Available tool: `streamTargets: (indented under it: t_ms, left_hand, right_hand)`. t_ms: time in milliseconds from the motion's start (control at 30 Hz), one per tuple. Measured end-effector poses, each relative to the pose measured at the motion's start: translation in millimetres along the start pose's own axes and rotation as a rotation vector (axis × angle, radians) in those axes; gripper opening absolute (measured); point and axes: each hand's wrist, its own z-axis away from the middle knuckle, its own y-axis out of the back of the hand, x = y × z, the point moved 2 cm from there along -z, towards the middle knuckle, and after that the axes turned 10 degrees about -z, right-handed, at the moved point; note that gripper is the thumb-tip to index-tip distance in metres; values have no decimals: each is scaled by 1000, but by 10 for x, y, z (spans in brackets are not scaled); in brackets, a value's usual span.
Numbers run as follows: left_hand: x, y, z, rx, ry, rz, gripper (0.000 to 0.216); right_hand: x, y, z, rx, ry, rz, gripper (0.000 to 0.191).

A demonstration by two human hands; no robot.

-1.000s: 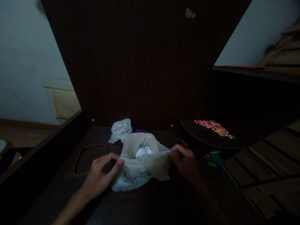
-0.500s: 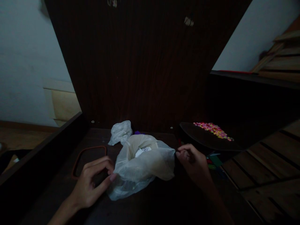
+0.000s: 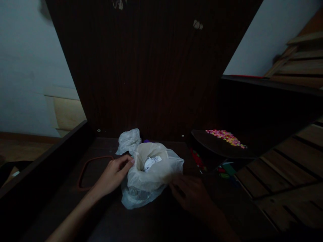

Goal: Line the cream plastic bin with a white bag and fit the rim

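A whitish translucent plastic bag (image 3: 147, 179) lines a small container, its edge folded out over the rim. Crumpled white paper (image 3: 152, 162) lies inside. At the left of the rim, my left hand (image 3: 116, 173) has thumb and forefinger closed on the bag's edge. My right hand (image 3: 189, 191) is in shadow and smeared by motion; its fingertips reach the bag's lower right side, and whether they grip it is unclear. Left of the bag, an empty reddish-brown rounded frame (image 3: 81, 173) lies on the dark wooden surface (image 3: 111, 215).
Behind the lined container sits a crumpled white plastic bag (image 3: 129, 140). A dark shelf (image 3: 202, 137) at right bears a heap of small pink and yellow pieces (image 3: 227, 137). Below it lie red and green items (image 3: 223, 173). A tall dark panel (image 3: 151, 74) stands at the back.
My left hand has moved up and right to the container's rim. My right hand has come left and down to the bag's side. The bag now hangs lower around the rim.
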Motion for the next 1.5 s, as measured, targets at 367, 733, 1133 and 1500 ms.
streamTargets:
  t_ms: [367, 733, 1133, 1500]
  left_hand:
    - [-108, 8, -132, 130, 33, 13, 43]
    - [-59, 149, -626, -45, -197, -24, 36]
    - [-126, 9, -372, 38, -131, -94, 24]
    - [-192, -52, -78, 257, 3, 0, 24]
  right_hand:
    - [187, -296, 311, -284, 51, 36, 13]
    - [-90, -216, -16, 171, 89, 19, 39]
    - [-205, -384, -85, 182, -1, -106, 20]
    - [-130, 29, -19, 97, 83, -249, 18]
